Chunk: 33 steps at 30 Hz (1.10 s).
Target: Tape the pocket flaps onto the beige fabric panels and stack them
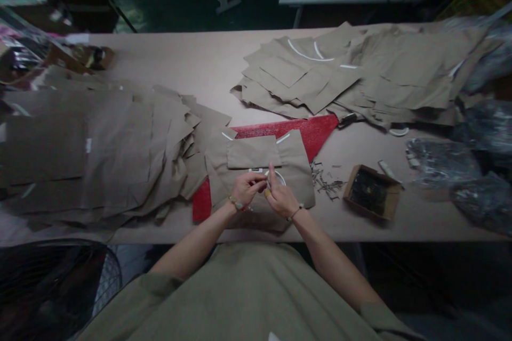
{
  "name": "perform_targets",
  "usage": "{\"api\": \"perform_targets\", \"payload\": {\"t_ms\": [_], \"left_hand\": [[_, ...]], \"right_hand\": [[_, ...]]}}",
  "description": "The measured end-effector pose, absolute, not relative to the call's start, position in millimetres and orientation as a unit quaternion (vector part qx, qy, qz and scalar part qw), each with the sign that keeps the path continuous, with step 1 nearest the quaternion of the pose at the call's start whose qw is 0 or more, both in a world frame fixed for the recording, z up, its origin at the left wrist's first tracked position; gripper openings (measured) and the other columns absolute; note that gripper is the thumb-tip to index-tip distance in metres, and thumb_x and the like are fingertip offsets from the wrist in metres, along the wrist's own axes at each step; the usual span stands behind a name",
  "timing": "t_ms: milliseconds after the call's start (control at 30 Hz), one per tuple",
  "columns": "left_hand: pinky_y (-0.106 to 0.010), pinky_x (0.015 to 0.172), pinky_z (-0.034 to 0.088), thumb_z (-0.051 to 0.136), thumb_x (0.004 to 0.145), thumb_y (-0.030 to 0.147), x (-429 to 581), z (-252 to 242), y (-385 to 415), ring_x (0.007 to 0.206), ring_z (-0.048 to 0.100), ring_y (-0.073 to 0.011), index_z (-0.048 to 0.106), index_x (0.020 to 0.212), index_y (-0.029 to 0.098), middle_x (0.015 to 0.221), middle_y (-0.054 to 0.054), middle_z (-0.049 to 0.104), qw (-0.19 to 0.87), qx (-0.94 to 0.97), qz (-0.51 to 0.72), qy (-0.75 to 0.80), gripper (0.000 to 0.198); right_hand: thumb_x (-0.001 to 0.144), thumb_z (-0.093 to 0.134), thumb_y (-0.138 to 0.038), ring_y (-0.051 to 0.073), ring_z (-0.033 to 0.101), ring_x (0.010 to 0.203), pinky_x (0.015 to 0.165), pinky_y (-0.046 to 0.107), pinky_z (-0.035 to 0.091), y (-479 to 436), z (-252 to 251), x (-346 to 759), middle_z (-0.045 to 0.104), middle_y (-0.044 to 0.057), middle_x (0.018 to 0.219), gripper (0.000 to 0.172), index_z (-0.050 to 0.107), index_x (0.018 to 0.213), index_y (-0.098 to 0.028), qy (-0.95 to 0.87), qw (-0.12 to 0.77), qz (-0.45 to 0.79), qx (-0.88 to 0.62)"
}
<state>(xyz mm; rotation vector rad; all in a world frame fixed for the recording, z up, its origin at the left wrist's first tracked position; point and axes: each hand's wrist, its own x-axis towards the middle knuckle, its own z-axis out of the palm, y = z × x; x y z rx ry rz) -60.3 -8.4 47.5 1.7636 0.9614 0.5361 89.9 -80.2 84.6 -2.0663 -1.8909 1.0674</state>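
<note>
- Two bare hands work close together at the centre of the view, on a khaki fabric panel (298, 170).
- Right hand (282, 198) pinches a curved white strip (277, 177); thumb and fingers look closed on it.
- Left hand (247, 189) bends its fingers (260, 184) toward the same strip, but I cannot tell if they really clamp it.
- Small white tag (256, 170) lies just beside the left hand, at 12 o'clock.
- Khaki flap (252, 152) lies on the panel at 12 o'clock, and the panel rests on a red mat (316, 130).
- Big pile of khaki pieces (100, 149) lies at 9 o'clock, and another pile (340, 72) at 1 o'clock, both on a long table (208, 64).
- Small metal scraps (328, 184) lie at 3 o'clock, near a cardboard box (371, 192) with dark contents.
- Clear plastic bags (440, 162) lie further away at 3 o'clock.
</note>
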Motion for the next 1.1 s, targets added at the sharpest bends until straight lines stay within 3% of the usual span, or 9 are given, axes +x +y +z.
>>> {"api": "perform_targets", "payload": {"t_ms": [167,333,500,600,700,767,833,933,1100], "left_hand": [[-0.029,0.076,0.053,0.059,0.095,0.024,-76.8,61.2,-41.4,0.081,0.064,-0.0167,0.073,0.085,0.021,0.083,-0.005,0.069,0.4,0.802,0.196,0.398,0.017],[-0.034,0.089,0.052,0.053,0.098,0.025,-92.8,63.0,-51.9,0.098,0.063,-0.0215,0.071,0.102,0.024,0.101,-0.008,0.07,0.308,0.818,0.205,0.441,0.018],[-0.034,0.089,0.051,0.052,0.101,0.032,-91.5,63.5,-53.1,0.098,0.062,-0.0227,0.071,0.098,0.025,0.099,-0.009,0.071,0.299,0.851,0.155,0.403,0.02],[-0.033,0.087,0.05,0.046,0.103,0.031,-85.9,65.2,-57.9,0.093,0.062,-0.0222,0.071,0.091,0.024,0.091,-0.009,0.07,0.295,0.858,0.15,0.393,0.028],[-0.033,0.091,0.05,0.047,0.102,0.03,-79.4,60.3,-51.8,0.096,0.063,-0.0217,0.072,0.092,0.023,0.094,-0.01,0.071,0.311,0.839,0.187,0.406,0.027],[-0.031,0.089,0.051,0.051,0.099,0.028,-73.8,51.2,-33.9,0.095,0.065,-0.0208,0.073,0.096,0.023,0.097,-0.008,0.074,0.343,0.797,0.186,0.46,0.023],[-0.029,0.084,0.052,0.054,0.097,0.024,-66.9,39.3,-7.0,0.09,0.067,-0.0197,0.074,0.102,0.021,0.098,-0.006,0.076,0.385,0.744,0.147,0.526,0.02],[-0.028,0.083,0.051,0.059,0.092,0.019,-54.9,24.2,32.8,0.091,0.069,-0.0193,0.071,0.115,0.02,0.098,-0.004,0.077,0.418,0.702,0.058,0.574,0.026],[-0.027,0.084,0.049,0.065,0.09,0.019,-32.6,16.1,57.8,0.092,0.069,-0.0186,0.058,0.125,0.019,0.096,-0.004,0.076,0.379,0.708,-0.047,0.594,0.036]], "right_hand": [[0.098,0.036,-0.028,0.024,0.069,0.088,0.085,0.036,0.052,-108.6,77.9,79.1,0.074,0.011,0.1,0.067,0.024,0.162,-0.014,-0.569,0.143,0.396,-0.707],[0.102,0.042,-0.035,0.019,0.069,0.082,0.076,0.028,0.05,-117.4,78.8,80.2,0.075,0.004,0.093,0.028,0.06,0.12,-0.022,-0.539,0.213,0.444,-0.684],[0.098,0.05,-0.036,0.018,0.067,0.082,0.078,0.028,0.049,-114.7,82.8,78.6,0.073,0.002,0.087,0.018,0.063,0.102,-0.025,-0.534,0.231,0.431,-0.689],[0.095,0.05,-0.044,0.015,0.06,0.066,0.064,0.025,0.047,-111.4,69.5,74.7,0.067,0.001,0.076,0.023,0.059,0.094,-0.023,-0.449,0.31,0.508,-0.667],[0.094,0.042,-0.051,0.014,0.051,0.053,0.051,0.024,0.042,-106.2,54.2,84.3,0.065,0.001,0.077,0.032,0.055,0.1,-0.022,-0.31,0.364,0.543,-0.691],[0.094,0.041,-0.048,0.016,0.056,0.061,0.057,0.027,0.046,-101.2,50.5,106.8,0.069,0.006,0.089,0.038,0.054,0.116,-0.02,-0.273,0.375,0.469,-0.751],[0.093,0.045,-0.044,0.021,0.063,0.079,0.072,0.032,0.052,-94.4,51.7,141.2,0.069,0.013,0.107,0.051,0.049,0.136,-0.017,-0.29,0.353,0.36,-0.813],[0.092,0.047,-0.04,0.029,0.063,0.104,0.09,0.039,0.049,-80.2,53.1,197.1,0.063,0.02,0.127,0.063,0.043,0.151,-0.017,-0.348,0.219,0.242,-0.879],[0.095,0.046,-0.045,0.039,0.055,0.119,0.095,0.048,0.044,-58.9,32.9,241.1,0.059,0.026,0.127,0.051,0.067,0.133,-0.018,-0.372,0.024,0.202,-0.906]]}}
